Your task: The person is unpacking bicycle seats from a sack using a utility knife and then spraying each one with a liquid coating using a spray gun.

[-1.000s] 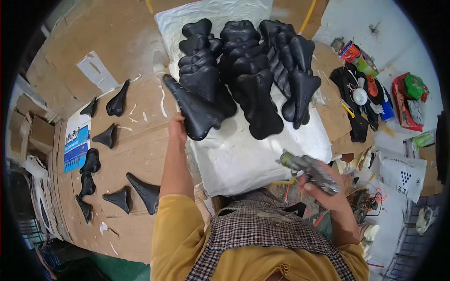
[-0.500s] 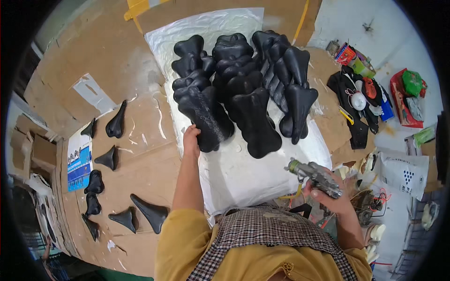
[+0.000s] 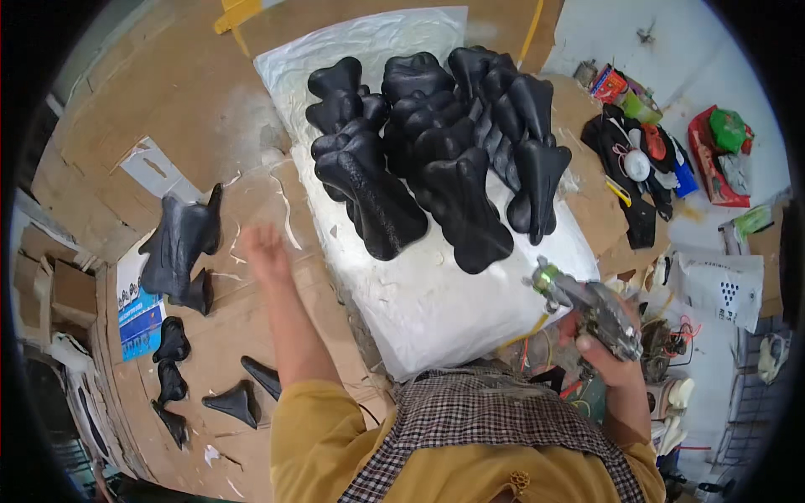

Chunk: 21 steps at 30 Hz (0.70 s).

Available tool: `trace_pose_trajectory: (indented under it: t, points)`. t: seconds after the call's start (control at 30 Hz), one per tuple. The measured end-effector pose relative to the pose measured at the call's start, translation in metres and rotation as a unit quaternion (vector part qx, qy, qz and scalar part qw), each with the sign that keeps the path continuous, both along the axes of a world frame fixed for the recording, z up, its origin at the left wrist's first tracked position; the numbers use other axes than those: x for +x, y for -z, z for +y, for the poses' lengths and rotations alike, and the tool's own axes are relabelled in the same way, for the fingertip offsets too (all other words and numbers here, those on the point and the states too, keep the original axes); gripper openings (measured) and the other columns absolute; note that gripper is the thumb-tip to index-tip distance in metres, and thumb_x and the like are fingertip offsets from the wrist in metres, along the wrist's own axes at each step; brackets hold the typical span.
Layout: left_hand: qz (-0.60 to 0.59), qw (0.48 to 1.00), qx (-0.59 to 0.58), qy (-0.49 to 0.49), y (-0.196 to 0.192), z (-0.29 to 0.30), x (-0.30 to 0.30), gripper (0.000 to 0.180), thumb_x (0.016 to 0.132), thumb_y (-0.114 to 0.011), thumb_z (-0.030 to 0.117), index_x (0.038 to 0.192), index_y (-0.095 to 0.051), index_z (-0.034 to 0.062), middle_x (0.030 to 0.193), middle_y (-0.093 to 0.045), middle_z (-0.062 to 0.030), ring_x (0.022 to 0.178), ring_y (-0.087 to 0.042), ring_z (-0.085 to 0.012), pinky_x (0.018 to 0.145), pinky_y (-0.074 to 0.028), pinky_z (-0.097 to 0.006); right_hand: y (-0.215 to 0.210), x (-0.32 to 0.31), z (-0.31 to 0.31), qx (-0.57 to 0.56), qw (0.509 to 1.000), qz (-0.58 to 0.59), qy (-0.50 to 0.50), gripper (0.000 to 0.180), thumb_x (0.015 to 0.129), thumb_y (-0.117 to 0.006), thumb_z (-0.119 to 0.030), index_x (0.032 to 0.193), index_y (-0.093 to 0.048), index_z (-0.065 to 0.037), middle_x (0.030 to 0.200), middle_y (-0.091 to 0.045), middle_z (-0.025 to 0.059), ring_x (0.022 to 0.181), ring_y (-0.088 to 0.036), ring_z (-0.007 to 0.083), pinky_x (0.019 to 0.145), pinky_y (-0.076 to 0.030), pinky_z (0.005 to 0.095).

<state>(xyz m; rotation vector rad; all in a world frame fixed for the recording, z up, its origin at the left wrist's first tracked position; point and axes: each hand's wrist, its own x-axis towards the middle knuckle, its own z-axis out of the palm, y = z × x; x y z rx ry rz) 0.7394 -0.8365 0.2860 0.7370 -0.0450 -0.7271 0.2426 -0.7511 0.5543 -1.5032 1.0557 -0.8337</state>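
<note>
In my right hand (image 3: 610, 345) is a grey metal spray gun (image 3: 587, 306) with a green ring near its nozzle, pointing toward the rows of saddles. My left hand (image 3: 267, 253), smeared by motion, is over the cardboard left of the white sheet; its fingers are unclear. Beyond it, a wide black saddle piece (image 3: 178, 247) lies among smaller black saddles, apart from the hand. Black bicycle saddles (image 3: 373, 201) overlap in three rows on the white sheet (image 3: 402, 323), with a speckled sheen on the front left one.
Several loose saddles (image 3: 233, 404) lie on the cardboard (image 3: 251, 335) at left, near a blue printed sheet (image 3: 141, 329). At right are dark cloths (image 3: 625, 168), a yellow cutter (image 3: 619, 194), a red bag (image 3: 713, 159), a white sack (image 3: 717, 285) and tangled wires (image 3: 671, 344).
My left hand has left the front saddle of the left row and swung left. A wide black piece now lies among the left saddles. The spray gun has moved slightly right and tilted.
</note>
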Motion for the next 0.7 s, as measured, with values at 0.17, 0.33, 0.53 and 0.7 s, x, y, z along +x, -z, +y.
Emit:
trace_pose_trajectory:
  t: [0.17, 0.33, 0.53, 0.7]
  points:
    - [-0.235, 0.901, 0.24, 0.276, 0.036, -0.071, -0.063, 0.032, 0.069, -0.052, 0.008, 0.1, -0.059, 0.0076, 0.083, -0.056, -0.0022, 0.077, -0.05, -0.0145, 0.07, -0.04, -0.032, 0.021, -0.023, 0.008, -0.012, 0.989, 0.13, -0.07, 0.056, 0.074, -0.071, -0.016, 0.12, -0.045, 0.002, 0.082, -0.06, 0.0043, 0.074, -0.056, 0.0091, 0.066, -0.046, 0.0244]
    - [-0.238, 0.899, 0.174, 0.323, 0.019, -0.058, -0.153, 0.019, 0.064, -0.051, -0.001, 0.082, -0.056, 0.0032, 0.075, -0.053, 0.0, 0.069, -0.049, -0.0122, 0.064, -0.038, -0.023, 0.045, -0.022, -0.004, 0.017, 0.979, 0.191, -0.064, 0.049, 0.077, -0.067, -0.01, 0.121, -0.047, -0.001, 0.083, -0.058, 0.0019, 0.073, -0.05, 0.0064, 0.069, -0.043, 0.0217]
    - [-0.159, 0.972, -0.094, 0.145, -0.069, 0.0, -0.088, 0.038, 0.067, -0.045, 0.001, 0.104, -0.056, -0.0017, 0.103, -0.059, -0.0092, 0.095, -0.053, -0.0189, 0.083, -0.041, -0.027, 0.006, 0.009, -0.023, 0.0, 0.999, 0.033, -0.007, 0.052, 0.075, -0.068, -0.008, 0.121, -0.045, 0.001, 0.086, -0.06, 0.0076, 0.077, -0.056, 0.0111, 0.067, -0.045, 0.0246]
    - [0.188, 0.963, -0.083, -0.172, -0.037, 0.002, 0.006, 0.033, 0.081, -0.052, 0.018, 0.111, -0.051, 0.0052, 0.101, -0.056, -0.0069, 0.09, -0.051, -0.0218, 0.086, -0.037, -0.033, -0.002, 0.005, -0.019, -0.008, 1.0, 0.026, -0.006, 0.052, 0.074, -0.067, -0.006, 0.121, -0.045, 0.002, 0.086, -0.06, 0.0063, 0.074, -0.054, 0.0089, 0.066, -0.044, 0.0235]
